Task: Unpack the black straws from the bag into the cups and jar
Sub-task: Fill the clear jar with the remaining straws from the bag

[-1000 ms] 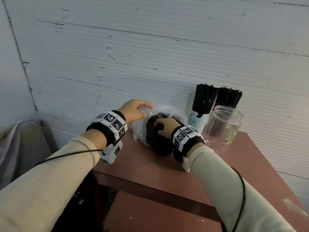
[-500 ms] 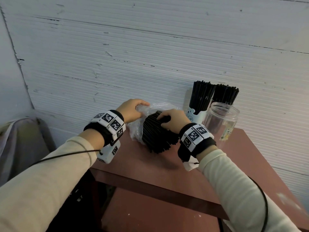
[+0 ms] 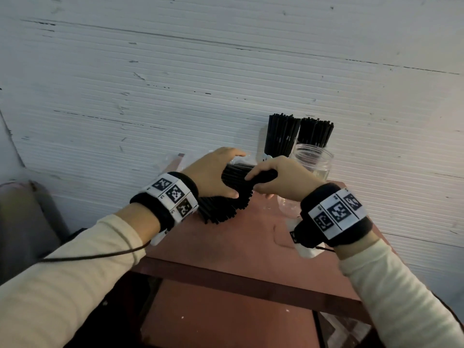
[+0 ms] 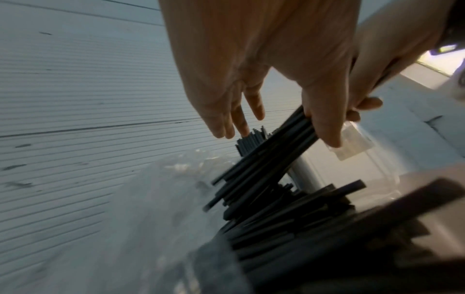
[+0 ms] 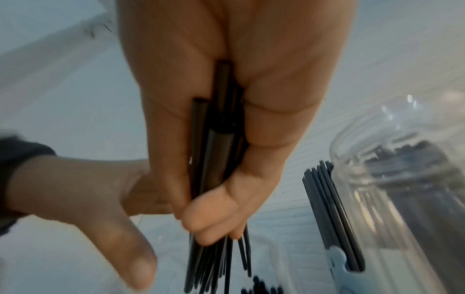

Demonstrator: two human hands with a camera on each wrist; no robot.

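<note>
On the red-brown table (image 3: 241, 247) lies a fanned pile of black straws (image 3: 221, 209), partly inside a clear plastic bag (image 4: 156, 199). My right hand (image 3: 278, 177) grips a bunch of straws (image 5: 216, 159) lifted at an angle off the pile. Over the pile arches my left hand (image 3: 216, 169), fingers straight, with its thumb (image 4: 324, 127) lying against the lifted bunch (image 4: 276, 155). To the right stands an empty clear jar (image 3: 312, 159). Behind it are two cups filled with upright straws (image 3: 281, 136), (image 3: 315, 131); the pale blue cup (image 5: 352, 282) shows beside the jar (image 5: 402, 179).
A white ribbed wall (image 3: 226, 71) rises right behind the table. The jar and cups crowd the back right corner. A grey covered object (image 3: 22, 217) sits low at the left. Below the tabletop is a lower red shelf (image 3: 226, 317).
My right hand has closed round a bunch of straws and raised it off the pile. My left hand has left the bag's top and come over the straws.
</note>
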